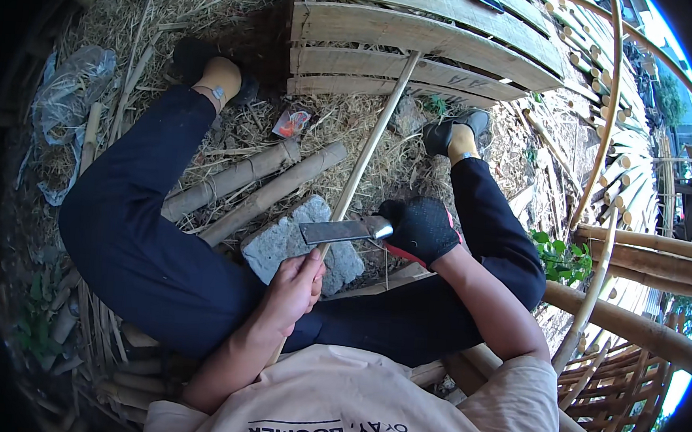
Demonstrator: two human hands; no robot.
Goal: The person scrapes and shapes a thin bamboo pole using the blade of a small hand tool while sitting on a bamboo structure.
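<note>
My bare left hand (294,286) grips the near end of a long thin bamboo strip (370,146), which runs away from me up to the wooden pallet. On my right hand (423,229) is a black glove, closed around the handle of a broad flat blade (335,231). The blade lies across the strip just above my left hand. Under both sits a grey stone block (281,244) on the straw between my legs.
Two thick bamboo poles (253,183) lie left of the stone. A slatted wooden pallet (420,34) stands ahead. More bamboo poles (636,257) and curved strips are stacked at the right. A plastic bag (72,88) lies at the far left.
</note>
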